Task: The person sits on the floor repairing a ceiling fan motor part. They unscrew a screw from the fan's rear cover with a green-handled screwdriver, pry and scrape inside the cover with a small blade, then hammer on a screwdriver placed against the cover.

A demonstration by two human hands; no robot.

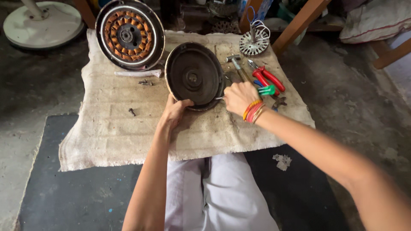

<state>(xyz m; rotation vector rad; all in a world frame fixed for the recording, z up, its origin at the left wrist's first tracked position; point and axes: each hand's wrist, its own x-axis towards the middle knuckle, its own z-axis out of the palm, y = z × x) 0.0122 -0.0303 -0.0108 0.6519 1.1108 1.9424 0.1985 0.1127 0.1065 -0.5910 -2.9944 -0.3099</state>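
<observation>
Left hand clamped on near rim of dark motor cover, mid-cloth on floor, right hand closed round green-handled screwdriver at its edge; looks heavy, rigid metal, best held by rim.

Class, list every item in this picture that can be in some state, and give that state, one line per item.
Dark round motor cover: tilted up on its edge, not lying flat.
Left hand: gripping the cover's lower rim.
Right hand: closed on a green-handled screwdriver, tip at the cover's edge.
Stator with copper windings: exposed, leaning.
Red-handled pliers: lying unused.
Hammer: lying unused.
Screws: loose on the cloth.
</observation>
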